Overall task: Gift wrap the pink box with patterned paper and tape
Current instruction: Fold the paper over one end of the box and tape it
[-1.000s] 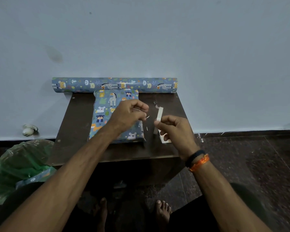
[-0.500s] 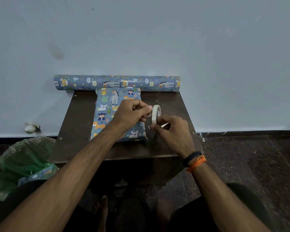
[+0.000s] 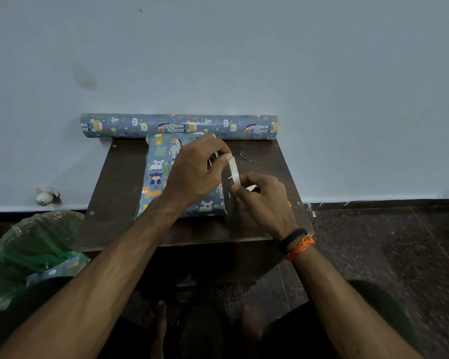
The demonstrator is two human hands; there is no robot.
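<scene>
White tape roll (image 3: 234,170) is standing on edge above the brown table (image 3: 119,182), with the right hand (image 3: 263,200) gripping its lower rim. At ten o'clock from it, the left hand (image 3: 195,172) is pinching the tape's loose end, hovering over the wrapped box (image 3: 157,174), which is lying before the paper roll (image 3: 179,126).

Hands (image 3: 228,182) hide wrapped box (image 3: 156,177) right part; feet (image 3: 161,322) blurred.

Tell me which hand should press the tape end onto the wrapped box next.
Left, probably. The left hand pinches the tape's free end directly over the wrapped box, while the right hand holds the tape roll off the box's right edge.
</scene>
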